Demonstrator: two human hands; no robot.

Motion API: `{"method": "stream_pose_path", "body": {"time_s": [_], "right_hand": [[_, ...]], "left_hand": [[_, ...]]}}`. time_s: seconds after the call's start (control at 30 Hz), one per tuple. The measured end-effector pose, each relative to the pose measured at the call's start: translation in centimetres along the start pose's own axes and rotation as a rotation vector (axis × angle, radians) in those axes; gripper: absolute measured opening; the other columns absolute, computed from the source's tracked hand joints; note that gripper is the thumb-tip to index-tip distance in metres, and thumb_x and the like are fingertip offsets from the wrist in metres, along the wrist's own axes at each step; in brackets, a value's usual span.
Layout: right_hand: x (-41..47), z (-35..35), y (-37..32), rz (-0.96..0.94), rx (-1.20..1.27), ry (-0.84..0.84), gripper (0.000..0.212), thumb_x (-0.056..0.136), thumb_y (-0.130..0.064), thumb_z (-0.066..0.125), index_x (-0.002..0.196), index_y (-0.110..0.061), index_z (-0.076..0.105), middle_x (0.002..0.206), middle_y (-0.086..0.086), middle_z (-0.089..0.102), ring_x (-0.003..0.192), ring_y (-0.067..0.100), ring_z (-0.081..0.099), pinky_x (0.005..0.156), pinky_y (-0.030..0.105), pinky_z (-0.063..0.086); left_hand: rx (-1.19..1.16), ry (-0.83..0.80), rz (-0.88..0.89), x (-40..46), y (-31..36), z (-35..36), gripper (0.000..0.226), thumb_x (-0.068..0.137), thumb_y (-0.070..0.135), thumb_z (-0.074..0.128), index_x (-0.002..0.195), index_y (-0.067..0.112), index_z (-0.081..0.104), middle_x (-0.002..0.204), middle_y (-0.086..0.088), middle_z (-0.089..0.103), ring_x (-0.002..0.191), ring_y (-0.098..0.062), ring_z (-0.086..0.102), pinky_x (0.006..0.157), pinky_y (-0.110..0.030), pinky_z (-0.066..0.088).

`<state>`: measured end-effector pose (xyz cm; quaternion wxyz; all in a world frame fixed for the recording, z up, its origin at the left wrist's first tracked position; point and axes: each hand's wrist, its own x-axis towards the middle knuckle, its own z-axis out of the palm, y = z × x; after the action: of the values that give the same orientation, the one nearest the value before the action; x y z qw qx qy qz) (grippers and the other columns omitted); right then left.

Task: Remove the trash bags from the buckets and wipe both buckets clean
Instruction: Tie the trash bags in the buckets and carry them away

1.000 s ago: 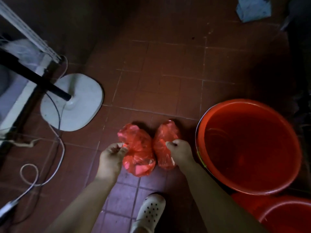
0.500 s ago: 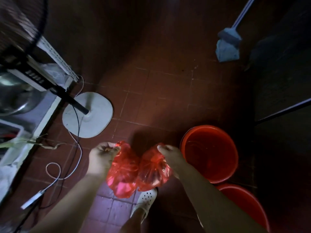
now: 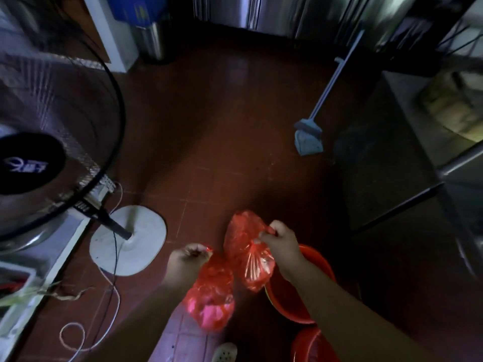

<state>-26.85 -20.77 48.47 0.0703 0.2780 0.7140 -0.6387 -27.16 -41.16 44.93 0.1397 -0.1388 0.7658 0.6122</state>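
Note:
Two filled red trash bags hang in the air above the dark red tiled floor. My left hand point(image 3: 187, 259) grips the top of the lower bag point(image 3: 212, 296). My right hand point(image 3: 279, 240) grips the neck of the higher bag point(image 3: 248, 254). Behind my right forearm stands a red bucket point(image 3: 285, 296), its inside bare. The rim of a second red bucket point(image 3: 308, 346) shows at the bottom edge, mostly covered by my arm.
A standing fan point(image 3: 49, 142) with a white round base point(image 3: 130, 241) and trailing cords point(image 3: 75, 335) fills the left. A blue mop point(image 3: 309, 134) leans at the back right. A metal table point(image 3: 418, 142) is on the right. My white shoe point(image 3: 224, 352) is below.
Both bags have been lifted off the floor and higher. The view has tilted up and pulled back, so the fan, mop and table have come into sight.

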Motion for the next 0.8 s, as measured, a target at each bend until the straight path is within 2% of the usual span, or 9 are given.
{"method": "stream_pose_path", "body": {"time_s": [0.1, 0.17, 0.23, 0.3, 0.4, 0.5, 0.57, 0.67, 0.8], "right_hand": [[2.5, -1.3, -2.8, -0.045, -0.007, 0.037, 0.021, 0.085, 0.004, 0.059, 0.073, -0.009, 0.047, 0.068, 0.012, 0.049, 0.061, 0.018, 0.049, 0.057, 0.026, 0.042], [4.6, -2.5, -4.1, -0.049, -0.006, 0.050, 0.014, 0.083, 0.001, 0.064, 0.075, -0.008, 0.055, 0.062, 0.005, 0.053, 0.056, 0.012, 0.050, 0.057, 0.027, 0.043], [7.2, -3.9, -5.1, -0.037, 0.006, 0.064, 0.007, 0.081, -0.001, 0.066, 0.081, -0.006, 0.060, 0.062, 0.000, 0.055, 0.054, 0.007, 0.051, 0.054, 0.024, 0.043], [10.2, -5.2, -6.0, -0.034, -0.021, 0.093, 0.005, 0.082, -0.004, 0.065, 0.086, -0.005, 0.063, 0.068, 0.003, 0.056, 0.061, 0.011, 0.051, 0.060, 0.029, 0.042], [15.5, -6.7, -7.6, -0.040, -0.034, 0.087, 0.001, 0.084, -0.005, 0.064, 0.085, -0.006, 0.064, 0.072, 0.008, 0.061, 0.065, 0.016, 0.054, 0.065, 0.033, 0.045], [20.8, -7.8, -10.0, -0.030, -0.013, 0.074, 0.003, 0.086, -0.002, 0.062, 0.088, -0.003, 0.064, 0.069, 0.004, 0.062, 0.063, 0.014, 0.056, 0.057, 0.021, 0.046], [23.8, -8.0, -11.9, -0.037, -0.038, 0.059, 0.005, 0.086, 0.001, 0.061, 0.088, -0.003, 0.064, 0.070, 0.004, 0.062, 0.063, 0.013, 0.055, 0.055, 0.015, 0.045], [27.9, -8.2, -14.9, -0.048, -0.044, 0.046, 0.011, 0.086, 0.006, 0.056, 0.092, 0.000, 0.062, 0.074, 0.007, 0.061, 0.064, 0.011, 0.054, 0.055, 0.012, 0.044], [33.2, -7.8, -18.9, -0.088, -0.100, 0.039, 0.014, 0.086, 0.006, 0.057, 0.097, -0.001, 0.062, 0.083, 0.007, 0.063, 0.073, 0.013, 0.057, 0.065, 0.019, 0.046]], "left_hand": [[0.018, -0.024, 0.039, 2.6, 3.4, 1.7, 0.019, 0.080, -0.002, 0.068, 0.066, 0.010, 0.068, 0.061, -0.004, 0.061, 0.048, 0.001, 0.049, 0.050, -0.010, 0.040], [0.025, -0.052, 0.054, 4.7, 5.2, 3.1, 0.024, 0.079, 0.000, 0.070, 0.063, 0.017, 0.067, 0.056, 0.005, 0.062, 0.051, 0.001, 0.050, 0.055, -0.015, 0.042], [0.044, -0.064, 0.068, 7.1, 7.0, 4.6, 0.022, 0.077, 0.001, 0.072, 0.064, 0.018, 0.068, 0.054, 0.011, 0.063, 0.056, -0.002, 0.055, 0.063, -0.020, 0.045], [0.048, -0.065, 0.080, 10.0, 8.9, 6.1, 0.018, 0.076, 0.001, 0.074, 0.068, 0.016, 0.068, 0.058, 0.011, 0.065, 0.062, -0.007, 0.058, 0.069, -0.026, 0.047], [0.127, -0.045, 0.151, 14.6, 11.8, 8.3, 0.027, 0.074, 0.002, 0.076, 0.064, 0.023, 0.063, 0.050, 0.019, 0.061, 0.052, 0.010, 0.054, 0.062, -0.016, 0.045], [0.186, -0.009, 0.242, 18.8, 15.1, 9.6, 0.036, 0.075, 0.000, 0.074, 0.059, 0.027, 0.056, 0.050, 0.022, 0.058, 0.049, 0.010, 0.050, 0.055, -0.009, 0.038], [0.254, 0.031, 0.282, 21.6, 17.4, 9.8, 0.038, 0.076, 0.001, 0.073, 0.059, 0.029, 0.055, 0.051, 0.016, 0.059, 0.047, 0.011, 0.050, 0.051, -0.006, 0.036], [0.234, 0.050, 0.262, 25.7, 20.9, 9.7, 0.032, 0.081, 0.004, 0.069, 0.062, 0.027, 0.058, 0.054, 0.010, 0.056, 0.037, 0.006, 0.047, 0.041, -0.011, 0.037], [0.052, 0.067, 0.190, 31.0, 25.1, 10.2, 0.025, 0.085, -0.003, 0.063, 0.070, 0.017, 0.058, 0.063, 0.004, 0.054, 0.057, -0.003, 0.048, 0.055, -0.013, 0.040]]}}
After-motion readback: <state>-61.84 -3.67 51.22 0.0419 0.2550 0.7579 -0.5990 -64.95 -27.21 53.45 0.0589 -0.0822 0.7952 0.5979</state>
